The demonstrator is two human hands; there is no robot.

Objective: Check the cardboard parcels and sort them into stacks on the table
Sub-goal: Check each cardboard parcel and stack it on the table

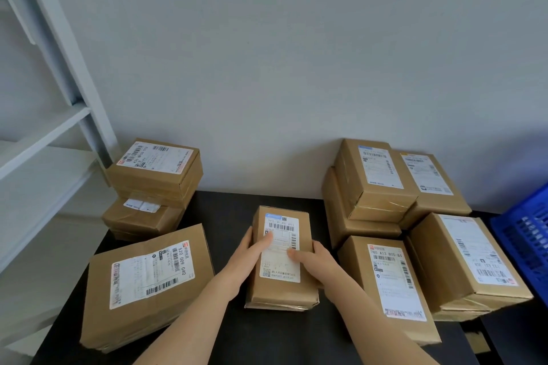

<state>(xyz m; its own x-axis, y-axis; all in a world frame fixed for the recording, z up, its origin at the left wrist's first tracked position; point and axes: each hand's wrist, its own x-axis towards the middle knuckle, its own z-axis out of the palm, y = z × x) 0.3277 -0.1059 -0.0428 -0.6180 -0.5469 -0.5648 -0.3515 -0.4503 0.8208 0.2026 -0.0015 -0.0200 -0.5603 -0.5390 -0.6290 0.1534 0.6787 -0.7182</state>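
On the table (228, 216) a parcel (281, 292) is gripped by left hand (247, 250) and right hand (315, 258); the next parcel (388, 284) could be knocked by the forearm.

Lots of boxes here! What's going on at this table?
A person is sorting cardboard parcels. The left hand and the right hand grip a small parcel by its sides in the middle of the black table, label up, thumbs on top. Other parcels are piled around it: a stack at the back left, a large flat parcel in front of that, and a cluster of parcels on the right beside a blue crate.
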